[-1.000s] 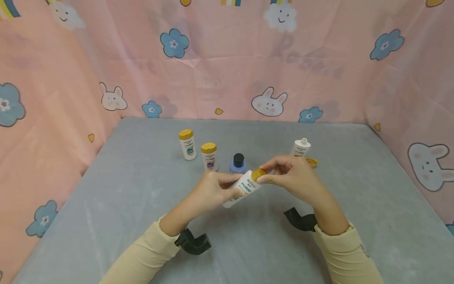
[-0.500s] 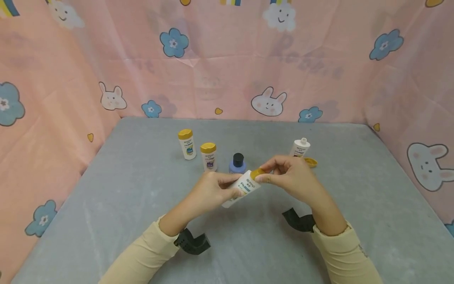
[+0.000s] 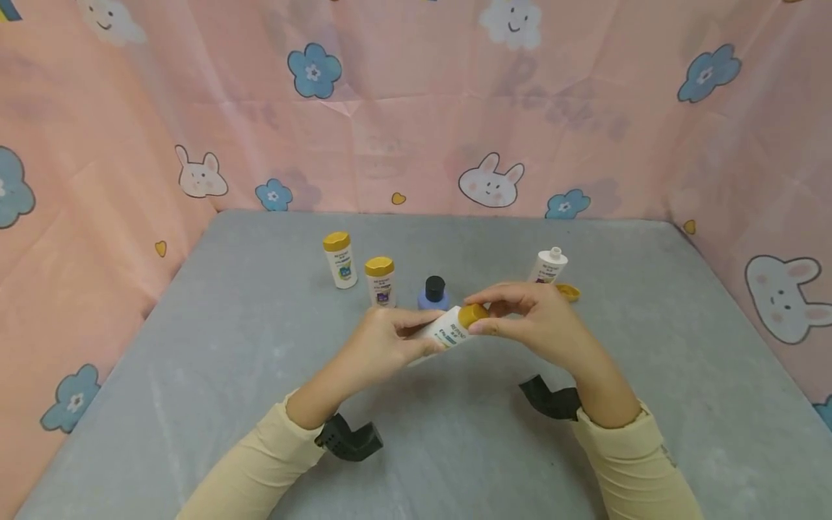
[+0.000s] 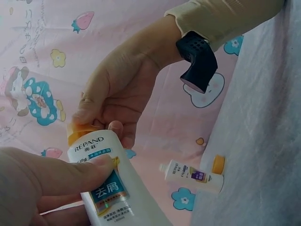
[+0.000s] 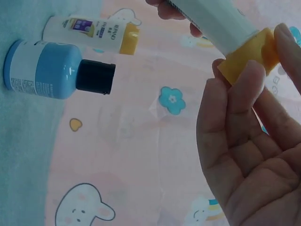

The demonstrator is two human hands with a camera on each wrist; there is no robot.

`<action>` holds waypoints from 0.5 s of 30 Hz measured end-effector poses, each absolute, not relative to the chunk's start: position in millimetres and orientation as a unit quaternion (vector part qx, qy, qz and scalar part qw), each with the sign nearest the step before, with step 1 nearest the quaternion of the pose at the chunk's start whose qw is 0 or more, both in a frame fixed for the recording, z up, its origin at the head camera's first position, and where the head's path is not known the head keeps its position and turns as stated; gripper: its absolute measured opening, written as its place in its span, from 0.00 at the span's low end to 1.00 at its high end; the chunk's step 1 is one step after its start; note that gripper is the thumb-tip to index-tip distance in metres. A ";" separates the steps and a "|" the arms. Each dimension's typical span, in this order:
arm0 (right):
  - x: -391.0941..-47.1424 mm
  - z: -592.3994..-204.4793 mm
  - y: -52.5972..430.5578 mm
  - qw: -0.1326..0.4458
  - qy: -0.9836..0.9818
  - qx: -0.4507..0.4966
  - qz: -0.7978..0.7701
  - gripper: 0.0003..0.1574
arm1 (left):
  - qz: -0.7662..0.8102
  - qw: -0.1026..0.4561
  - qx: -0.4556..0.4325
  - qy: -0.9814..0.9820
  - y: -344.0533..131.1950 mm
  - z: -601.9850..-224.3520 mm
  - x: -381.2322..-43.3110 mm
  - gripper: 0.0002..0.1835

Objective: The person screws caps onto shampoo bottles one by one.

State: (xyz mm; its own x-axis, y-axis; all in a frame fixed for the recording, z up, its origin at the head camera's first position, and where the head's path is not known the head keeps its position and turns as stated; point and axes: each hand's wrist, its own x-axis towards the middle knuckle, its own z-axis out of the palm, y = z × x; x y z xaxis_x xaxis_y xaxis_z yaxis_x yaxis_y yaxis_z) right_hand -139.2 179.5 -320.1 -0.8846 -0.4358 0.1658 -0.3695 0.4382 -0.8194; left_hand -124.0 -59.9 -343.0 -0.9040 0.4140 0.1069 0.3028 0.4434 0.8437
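Above the table, my left hand [image 3: 377, 343] grips a white shampoo bottle [image 3: 448, 328] round its body, thumb across the label. The bottle tilts up to the right. Thumb and fingers of my right hand [image 3: 549, 321] pinch its golden-yellow cap [image 3: 473, 315], which sits at the bottle's top. In the left wrist view the blue label [image 4: 109, 192] faces the camera, partly covered by the thumb. The right wrist view shows the cap [image 5: 251, 54] between the right fingertips. The bottle's lower end is mostly hidden behind the left hand.
Two white bottles with gold caps, one farther left [image 3: 341, 267] and one nearer [image 3: 381, 285], stand behind the hands. Beside them is a blue bottle [image 3: 432, 295] with a black cap. At right stands an uncapped white bottle [image 3: 548, 266], a loose gold cap [image 3: 568, 292] near it.
The held bottle has tipped closer to level, and more of its cap shows to the head camera. Both hands keep their grip. The head view has shifted slightly; the standing bottles stay put.
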 end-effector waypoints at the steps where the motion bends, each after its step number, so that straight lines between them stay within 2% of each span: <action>1: -139.4 -320.4 179.9 0.031 0.844 -0.249 -0.475 0.18 | 0.485 0.059 0.211 0.846 -60.2 -342.3 -124.0 0.21; 8: -140.7 -320.1 179.5 0.019 0.833 -0.269 -0.483 0.19 | 0.495 0.070 0.197 0.843 -61.5 -340.6 -124.6 0.21; 15: -139.7 -319.2 177.9 0.030 0.838 -0.232 -0.493 0.19 | 0.498 0.068 0.188 0.844 -60.3 -342.5 -125.1 0.21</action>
